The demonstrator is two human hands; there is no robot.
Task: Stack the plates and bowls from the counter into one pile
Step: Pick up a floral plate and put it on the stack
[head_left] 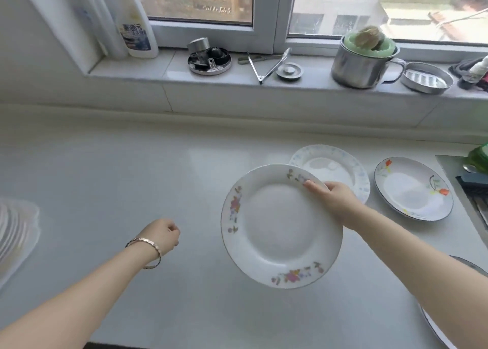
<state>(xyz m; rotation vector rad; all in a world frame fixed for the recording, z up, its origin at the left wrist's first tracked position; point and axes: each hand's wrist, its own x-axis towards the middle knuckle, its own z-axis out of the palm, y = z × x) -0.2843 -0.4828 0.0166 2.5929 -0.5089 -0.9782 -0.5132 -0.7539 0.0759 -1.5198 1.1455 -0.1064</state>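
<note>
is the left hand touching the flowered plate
Apart. The head view shows a strip of bare counter between the left hand and the rim of the flowered plate, which only the right hand grips.

At nine o'clock a blurred white stack (15, 232) leaves the frame; at four o'clock the right forearm (422, 264) covers a plate (468, 263).

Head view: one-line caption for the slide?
Right hand holds the pink-flowered plate by its rim above the counter; left hand curled, empty.
</note>
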